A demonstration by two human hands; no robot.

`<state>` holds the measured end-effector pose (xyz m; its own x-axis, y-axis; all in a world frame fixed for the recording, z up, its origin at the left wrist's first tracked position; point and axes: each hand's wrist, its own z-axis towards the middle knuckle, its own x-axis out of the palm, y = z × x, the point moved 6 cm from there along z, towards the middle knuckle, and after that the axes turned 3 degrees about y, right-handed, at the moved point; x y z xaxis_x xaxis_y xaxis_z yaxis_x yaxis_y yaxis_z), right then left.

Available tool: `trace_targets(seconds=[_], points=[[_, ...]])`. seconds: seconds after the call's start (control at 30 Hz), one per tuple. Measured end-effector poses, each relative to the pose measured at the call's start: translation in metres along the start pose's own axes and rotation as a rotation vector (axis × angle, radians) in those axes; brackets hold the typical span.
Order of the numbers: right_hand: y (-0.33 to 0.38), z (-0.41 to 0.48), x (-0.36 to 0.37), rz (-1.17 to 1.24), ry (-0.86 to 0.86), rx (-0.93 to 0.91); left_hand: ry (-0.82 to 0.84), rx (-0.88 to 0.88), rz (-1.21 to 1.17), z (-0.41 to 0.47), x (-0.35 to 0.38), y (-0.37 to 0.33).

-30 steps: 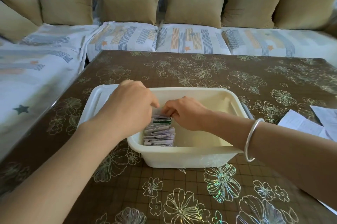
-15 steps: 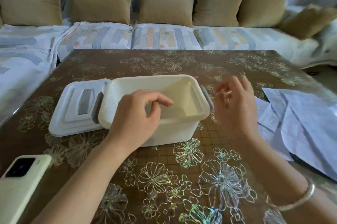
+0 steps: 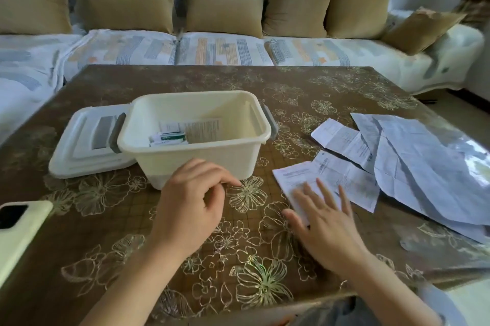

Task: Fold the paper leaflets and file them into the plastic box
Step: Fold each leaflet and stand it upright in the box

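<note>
A cream plastic box [image 3: 201, 152] stands open on the table, with folded leaflets [image 3: 169, 137] stacked inside at its left and a printed sheet lying behind them. Unfolded white leaflets [image 3: 397, 164] lie spread on the table to the right of the box. My right hand [image 3: 322, 217] lies flat with straight fingers on the near corner of the closest leaflet [image 3: 313, 177]. In front of the box my left hand [image 3: 193, 203] hovers over the table, its fingers loosely curled and holding nothing.
The box's white lid [image 3: 87, 140] lies flat against its left side. A pale green phone [image 3: 18, 227] rests at the table's left edge. A sofa [image 3: 222, 47] with tan cushions runs behind the brown flowered table [image 3: 238, 259].
Both hands came out of the box, leaving the folded leaflets inside. My right hand moved right and down onto the nearest unfolded leaflet; my left hand drew back in front of the box.
</note>
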<state>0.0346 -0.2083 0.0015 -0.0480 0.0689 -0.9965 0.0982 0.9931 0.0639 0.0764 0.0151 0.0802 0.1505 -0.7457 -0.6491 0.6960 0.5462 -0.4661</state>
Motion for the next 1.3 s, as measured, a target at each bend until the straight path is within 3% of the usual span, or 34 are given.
trace_targets(seconds=[0.2,0.33,0.4,0.6,0.83,0.97,1.07,1.17,1.3], points=[[0.055,-0.028,-0.002,0.362,-0.143,-0.281,0.134,-0.087,-0.047,-0.048,0.031,0.006],[0.048,-0.016,-0.016,0.438,-0.27,-0.135,0.227,-0.083,-0.001,-0.065,0.043,0.007],[0.044,-0.001,-0.019,0.34,-0.203,-0.046,0.258,-0.067,0.03,-0.069,0.046,0.007],[0.054,0.042,-0.019,0.132,0.243,0.046,0.251,-0.029,0.073,-0.071,0.045,0.003],[0.062,0.06,-0.025,0.051,0.391,-0.009,0.251,-0.02,0.073,-0.071,0.047,0.004],[0.058,0.057,-0.028,0.11,0.341,-0.021,0.173,-0.115,-0.061,-0.07,0.042,0.016],[0.055,0.042,-0.037,0.313,0.253,-0.057,0.023,-0.275,-0.278,-0.068,0.031,0.029],[0.054,0.02,-0.053,0.615,0.056,-0.108,-0.062,-0.459,-0.395,-0.072,0.025,0.039],[0.061,-0.006,-0.058,1.034,-0.104,-0.23,-0.141,-0.402,-0.288,-0.073,0.015,0.03]])
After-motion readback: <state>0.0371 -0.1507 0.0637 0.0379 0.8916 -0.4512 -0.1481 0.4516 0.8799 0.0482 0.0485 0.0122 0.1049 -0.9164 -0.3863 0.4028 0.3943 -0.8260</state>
